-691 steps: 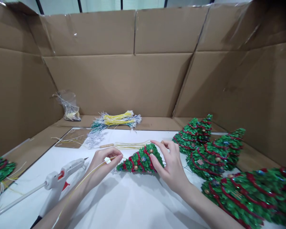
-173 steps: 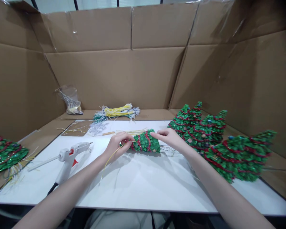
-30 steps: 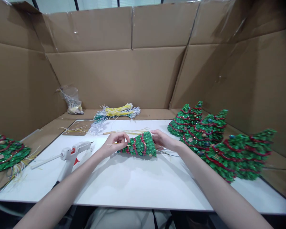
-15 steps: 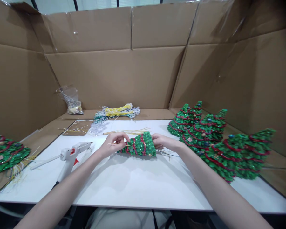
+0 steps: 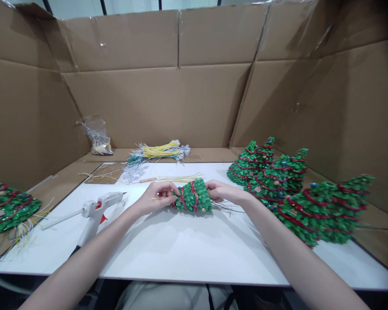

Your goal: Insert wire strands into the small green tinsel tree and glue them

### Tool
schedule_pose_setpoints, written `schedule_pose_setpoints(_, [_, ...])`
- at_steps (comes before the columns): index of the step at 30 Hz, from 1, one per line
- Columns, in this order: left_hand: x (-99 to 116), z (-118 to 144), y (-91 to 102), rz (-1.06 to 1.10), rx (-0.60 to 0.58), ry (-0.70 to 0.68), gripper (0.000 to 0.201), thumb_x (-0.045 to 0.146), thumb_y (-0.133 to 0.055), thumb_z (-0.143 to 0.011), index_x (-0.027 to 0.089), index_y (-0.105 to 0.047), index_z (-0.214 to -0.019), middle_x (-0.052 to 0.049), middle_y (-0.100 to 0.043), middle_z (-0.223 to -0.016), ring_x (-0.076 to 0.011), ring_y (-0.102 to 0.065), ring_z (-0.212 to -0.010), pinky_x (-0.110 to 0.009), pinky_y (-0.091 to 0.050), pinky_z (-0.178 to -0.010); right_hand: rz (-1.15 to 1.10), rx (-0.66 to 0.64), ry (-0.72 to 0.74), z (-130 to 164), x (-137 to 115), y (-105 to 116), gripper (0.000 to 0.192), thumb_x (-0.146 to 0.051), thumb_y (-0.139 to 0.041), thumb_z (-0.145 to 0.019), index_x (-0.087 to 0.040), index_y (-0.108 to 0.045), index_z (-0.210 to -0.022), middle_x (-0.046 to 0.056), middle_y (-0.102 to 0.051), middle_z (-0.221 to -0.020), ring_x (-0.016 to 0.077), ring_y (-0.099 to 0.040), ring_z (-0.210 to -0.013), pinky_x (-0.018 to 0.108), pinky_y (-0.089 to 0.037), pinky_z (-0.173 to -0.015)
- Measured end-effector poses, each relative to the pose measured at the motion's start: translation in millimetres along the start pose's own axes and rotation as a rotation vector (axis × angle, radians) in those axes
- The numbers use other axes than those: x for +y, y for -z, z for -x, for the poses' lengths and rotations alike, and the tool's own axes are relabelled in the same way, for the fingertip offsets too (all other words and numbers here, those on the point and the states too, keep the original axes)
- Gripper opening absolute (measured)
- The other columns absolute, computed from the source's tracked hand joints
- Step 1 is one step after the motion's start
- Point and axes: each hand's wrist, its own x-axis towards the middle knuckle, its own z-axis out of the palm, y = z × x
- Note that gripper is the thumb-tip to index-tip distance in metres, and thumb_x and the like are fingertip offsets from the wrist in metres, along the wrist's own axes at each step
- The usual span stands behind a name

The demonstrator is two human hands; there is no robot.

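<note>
Small green tree (image 5: 192, 196) lies on its side mid-table, tip pointing left, held between both hands. Left hand (image 5: 157, 197) pinches a thin yellow wire (image 5: 158, 198) right at the tree's tip end, fingers curled shut on it. Right hand (image 5: 220, 192) cups the base end, fingers closed on it; loose wire ends stick out past it. White table (image 5: 187, 249) is open in front of the tree. Glue gun (image 5: 95, 209) lies left of the left forearm, apart from it. Three finished trees (image 5: 280, 181) are stacked close on the right, near the right arm. Wire bundles (image 5: 158, 153) and a plastic bag (image 5: 96, 137) sit behind, against the cardboard wall (image 5: 168, 103). More finished trees (image 5: 6, 206) at far left edge.
</note>
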Motion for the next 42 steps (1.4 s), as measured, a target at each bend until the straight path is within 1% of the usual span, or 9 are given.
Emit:
schedule_pose_setpoints(4, [-2.8,0.5,3.0,0.002,-0.006,0.007,0.016,0.024,-0.058,-0.077,0.012,-0.061,-0.088,0.002,-0.053,-0.062,-0.0075,-0.045,-0.053,-0.018,-0.032,-0.051,0.056,0.046,0.017,2.9,-5.6,0.5,0.022,-0.024,-0.049,-0.063,-0.012,-0.058,-0.078,-0.007,-0.031,-0.052,0.0043,-0.017,-0.043,0.022,-0.01,-0.041])
schedule_pose_setpoints(8, [0.6,0.9,7.2,0.001,-0.025,0.001,0.017,0.024,-0.059,-0.076,0.011,-0.061,-0.087,0.001,-0.053,-0.061,-0.0076,-0.046,-0.054,-0.018,-0.034,-0.052,0.073,0.086,0.011,7.7,-9.6,3.4,0.014,-0.024,-0.049,-0.062,-0.013,-0.055,-0.068,-0.007,-0.033,-0.052,0.0041,-0.019,-0.043,0.023,-0.011,-0.042])
schedule_pose_setpoints(13, [5.3,0.8,10.7,-0.036,-0.007,-0.013,0.017,0.023,-0.059,-0.075,0.01,-0.061,-0.086,0.002,-0.053,-0.06,-0.0074,-0.047,-0.054,-0.018,-0.034,-0.052,0.112,0.094,0.016,10.5,-5.8,10.2,0.012,-0.025,-0.049,-0.062,-0.014,-0.051,-0.059,-0.003,-0.043,-0.055,0.0043,-0.022,-0.043,0.023,-0.011,-0.041])
schedule_pose_setpoints(20, [2.8,0.2,4.5,-0.082,0.017,-0.027,0.014,0.022,-0.059,-0.076,0.011,-0.062,-0.083,0.0,-0.056,-0.063,-0.008,-0.049,-0.056,-0.018,-0.036,-0.054,0.22,0.043,-0.002,11.7,-6.7,6.9,0.013,-0.021,-0.045,-0.062,-0.012,-0.055,-0.06,-0.006,-0.033,-0.049,0.0055,-0.024,-0.045,0.022,-0.016,-0.044])
schedule_pose_setpoints(24, [1.5,-1.4,0.0,-0.1,0.014,-0.017,0.014,0.023,-0.058,-0.076,0.011,-0.063,-0.083,0.0,-0.056,-0.062,-0.0073,-0.047,-0.055,-0.018,-0.035,-0.053,0.221,0.034,0.056,10.1,-9.9,1.9,0.011,-0.021,-0.046,-0.064,-0.013,-0.05,-0.058,-0.005,-0.035,-0.052,0.0062,-0.027,-0.05,0.022,-0.018,-0.047])
schedule_pose_setpoints(26, [2.3,-1.7,-0.1,-0.117,0.016,-0.012,0.014,0.023,-0.059,-0.076,0.011,-0.063,-0.083,0.001,-0.056,-0.063,-0.007,-0.046,-0.054,-0.018,-0.034,-0.052,0.213,0.034,0.057,9.7,-10.3,1.4,0.011,-0.022,-0.047,-0.064,-0.013,-0.051,-0.059,-0.005,-0.036,-0.052,0.0063,-0.027,-0.05,0.022,-0.019,-0.047])
schedule_pose_setpoints(33, [6.7,-1.2,6.5,-0.163,0.004,-0.016,0.015,0.025,-0.06,-0.076,0.012,-0.063,-0.082,-0.001,-0.058,-0.065,-0.0082,-0.048,-0.057,-0.018,-0.034,-0.051,0.192,0.059,-0.023,15.5,-10.5,9.9,0.013,-0.025,-0.049,-0.064,-0.013,-0.053,-0.059,-0.007,-0.032,-0.046,0.0055,-0.022,-0.044,0.023,-0.014,-0.043])
schedule_pose_setpoints(39, [10.2,0.6,15.4,-0.235,-0.029,-0.058,0.015,0.026,-0.061,-0.075,0.013,-0.063,-0.082,0.0,-0.058,-0.066,-0.0083,-0.049,-0.058,-0.019,-0.037,-0.054,0.213,0.041,-0.026,18.1,-9.9,12.3,0.016,-0.028,-0.052,-0.065,-0.014,-0.052,-0.057,-0.006,-0.034,-0.048,0.0056,-0.023,-0.045,0.023,-0.014,-0.043])
schedule_pose_setpoints(42, [12.7,3.1,21.6,-0.296,-0.047,-0.078,0.011,0.023,-0.061,-0.074,0.014,-0.062,-0.081,0.0,-0.057,-0.067,-0.0083,-0.049,-0.06,-0.019,-0.039,-0.056,0.234,0.035,-0.022,18.3,-9.5,11.9,0.016,-0.027,-0.05,-0.064,-0.013,-0.054,-0.057,-0.006,-0.033,-0.047,0.0059,-0.024,-0.045,0.024,-0.014,-0.044])
